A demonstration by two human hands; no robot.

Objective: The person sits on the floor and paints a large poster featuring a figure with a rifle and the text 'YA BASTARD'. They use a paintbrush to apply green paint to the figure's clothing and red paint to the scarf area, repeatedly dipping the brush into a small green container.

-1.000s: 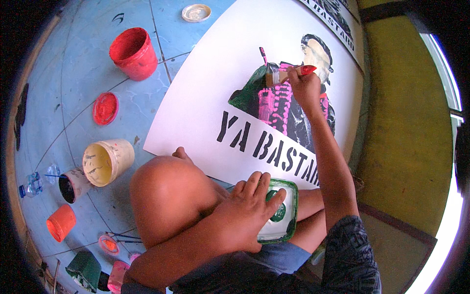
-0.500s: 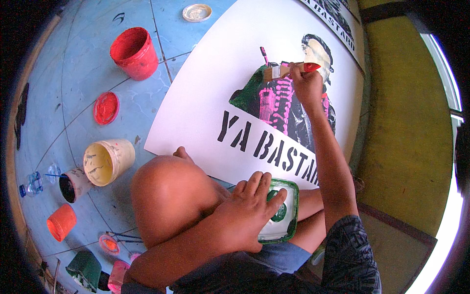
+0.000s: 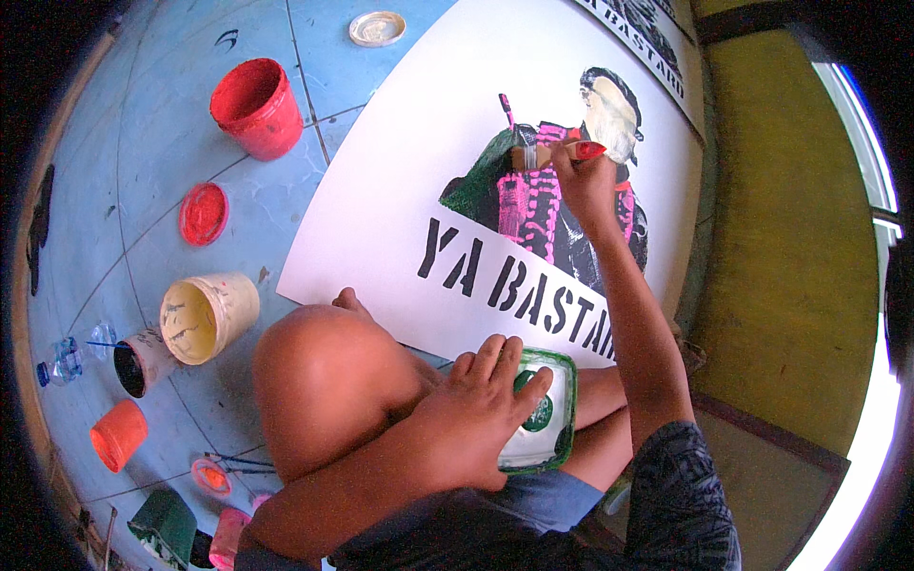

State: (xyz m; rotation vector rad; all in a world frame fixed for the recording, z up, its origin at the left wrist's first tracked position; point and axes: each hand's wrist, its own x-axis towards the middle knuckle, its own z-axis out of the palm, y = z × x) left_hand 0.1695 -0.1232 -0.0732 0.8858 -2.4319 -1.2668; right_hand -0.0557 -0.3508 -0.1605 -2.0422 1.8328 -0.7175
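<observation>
- Pale blue floor tiles [image 3: 152, 143] carry everything we see, and we sit low on them with one bare knee [image 3: 319, 381] drawn up in front of us.
- Nearest to us, our left hand [image 3: 476, 419] lies over a small green-rimmed tray [image 3: 557, 419] of paint, fingers slightly spread across its top, thumb on the near edge (the grip matches the earlier views).
- On the left sit a cream bucket [image 3: 205, 314], a dark cup [image 3: 138, 360], an orange cup [image 3: 119, 433] and a red lid [image 3: 203, 213].
- Beyond the knee lies the white poster [image 3: 400, 171] with black stencilled letters and a figure in pink, green and black.
- Our right hand [image 3: 586, 186] pinches a red-handled brush [image 3: 547, 155], fingers closed around the handle; the bristles rest at the green patch beside the pink.
- Compared with a second ago, the brush lies flatter and slightly lower on the figure.
- Farther off stand a red bucket [image 3: 252, 105] and a pale lid [image 3: 377, 28].
- A yellow wall [image 3: 781, 238] runs along the right.
</observation>
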